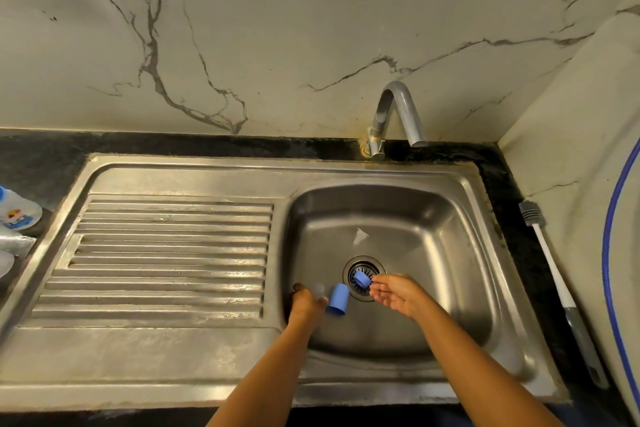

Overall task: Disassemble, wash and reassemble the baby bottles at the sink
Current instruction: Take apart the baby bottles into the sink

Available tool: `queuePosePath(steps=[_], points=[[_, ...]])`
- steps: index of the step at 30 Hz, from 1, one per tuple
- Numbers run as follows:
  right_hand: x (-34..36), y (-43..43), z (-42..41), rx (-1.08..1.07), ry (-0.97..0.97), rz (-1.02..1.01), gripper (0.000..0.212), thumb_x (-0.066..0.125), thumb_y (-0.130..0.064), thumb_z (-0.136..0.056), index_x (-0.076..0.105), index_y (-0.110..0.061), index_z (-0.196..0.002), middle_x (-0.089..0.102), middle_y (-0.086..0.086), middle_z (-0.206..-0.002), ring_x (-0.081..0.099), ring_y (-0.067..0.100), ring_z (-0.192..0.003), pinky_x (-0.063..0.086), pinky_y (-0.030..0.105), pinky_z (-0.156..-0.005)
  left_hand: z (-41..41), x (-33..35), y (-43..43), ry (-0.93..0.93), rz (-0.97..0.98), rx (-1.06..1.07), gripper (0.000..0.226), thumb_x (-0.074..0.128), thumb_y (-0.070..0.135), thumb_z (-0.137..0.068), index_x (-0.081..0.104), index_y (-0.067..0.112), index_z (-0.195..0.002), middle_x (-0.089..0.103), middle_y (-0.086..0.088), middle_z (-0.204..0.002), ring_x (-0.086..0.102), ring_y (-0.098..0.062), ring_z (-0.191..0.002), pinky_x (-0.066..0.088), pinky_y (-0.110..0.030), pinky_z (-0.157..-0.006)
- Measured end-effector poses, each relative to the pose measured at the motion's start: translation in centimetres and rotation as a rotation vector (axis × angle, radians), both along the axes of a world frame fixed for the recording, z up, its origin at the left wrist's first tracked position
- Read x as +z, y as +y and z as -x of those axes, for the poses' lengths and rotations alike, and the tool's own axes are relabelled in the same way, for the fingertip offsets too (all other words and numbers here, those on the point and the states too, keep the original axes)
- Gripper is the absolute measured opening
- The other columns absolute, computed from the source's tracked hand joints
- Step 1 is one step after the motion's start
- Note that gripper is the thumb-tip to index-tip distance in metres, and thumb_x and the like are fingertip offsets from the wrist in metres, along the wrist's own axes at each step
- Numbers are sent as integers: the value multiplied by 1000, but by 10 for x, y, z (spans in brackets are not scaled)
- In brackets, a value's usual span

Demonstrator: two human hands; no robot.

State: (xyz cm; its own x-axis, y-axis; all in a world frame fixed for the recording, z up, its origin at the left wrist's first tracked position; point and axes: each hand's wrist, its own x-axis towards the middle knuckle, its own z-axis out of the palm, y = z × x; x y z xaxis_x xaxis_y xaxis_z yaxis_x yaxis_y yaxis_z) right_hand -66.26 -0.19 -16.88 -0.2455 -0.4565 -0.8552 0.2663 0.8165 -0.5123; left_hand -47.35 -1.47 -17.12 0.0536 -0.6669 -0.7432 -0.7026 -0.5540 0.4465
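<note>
My left hand [306, 302]: curled round a blurred clear piece [319, 289], inside the sink [450, 218].
Blue cap [338, 300]: tilted, just beside it.
My right hand [394, 291]: palm open, holding nothing.
Blue ring [361, 279]: over the drain [363, 265], at my right fingertips.

I can read no text anywhere. The bottle [19, 210] at the tabletop's [20, 152] left edge carries a coloured label, but its print is too blurred for me.

Blue cap [337, 300] on its side in sink [450, 253] w/ blue ring [361, 279] atop drain strainer [364, 266]
</note>
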Motion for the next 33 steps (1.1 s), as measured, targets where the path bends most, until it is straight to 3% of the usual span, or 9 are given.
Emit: queuePosePath(steps=[6,9,12,14,20,27,33], points=[[38,-25,-18,17,83,126,21,53,-2,-95,54,-5,-74,55,10,-68,53,15,-52,45,17,-44,-1,22,-16,83,136,20,51,57,18,-93,36,-7,-131,49,-22,-134,53,-34,-120,43,-30,-89],[66,-45,-42,54,86,210,20,53,-1,-95,54,-7,-76,52,9,-68,54,14,-58,47,13,-42,-11,51,-34,102,280,32,44,57,17,-94,40,-6,-127,53,-23,-130,53,-36,-119,40,-30,-83],[92,-69,-77,137,84,283,21,53,-4,-95,54,-10,-75,54,7,-69,58,10,-53,46,12,-44,-37,75,-52,108,416,50,43,60,20,-93,46,-5,-124,59,-23,-121,54,-37,-116,37,-32,-88],[106,-84,-107,194,76,322,19,54,-5,-95,55,-12,-77,56,6,-70,58,5,-44,46,12,-44,-65,90,-61,131,467,107,43,61,21,-92,47,-5,-125,60,-22,-121,55,-35,-115,37,-32,-90],[139,-111,-209,478,55,376,16,52,-8,-96,57,-10,-82,54,6,-69,53,3,-42,44,12,-45,-170,112,-75,112,567,296,46,62,21,-92,46,-4,-128,59,-20,-124,56,-33,-114,42,-31,-87],[149,-123,-323,756,13,392,11,52,-6,-96,63,-3,-96,57,8,-72,54,12,-59,47,16,-51,-309,109,-70,54,612,557,58,65,28,-91,40,-4,-132,53,-22,-130,52,-34,-119,45,-40,-98],[138,-125,-395,884,-1,371,14,56,-8,-95,62,2,-104,61,9,-78,58,14,-65,50,21,-60,-405,106,-68,19,573,763,64,67,23,-89,33,-9,-132,48,-27,-133,49,-37,-122,41,-39,-97]])
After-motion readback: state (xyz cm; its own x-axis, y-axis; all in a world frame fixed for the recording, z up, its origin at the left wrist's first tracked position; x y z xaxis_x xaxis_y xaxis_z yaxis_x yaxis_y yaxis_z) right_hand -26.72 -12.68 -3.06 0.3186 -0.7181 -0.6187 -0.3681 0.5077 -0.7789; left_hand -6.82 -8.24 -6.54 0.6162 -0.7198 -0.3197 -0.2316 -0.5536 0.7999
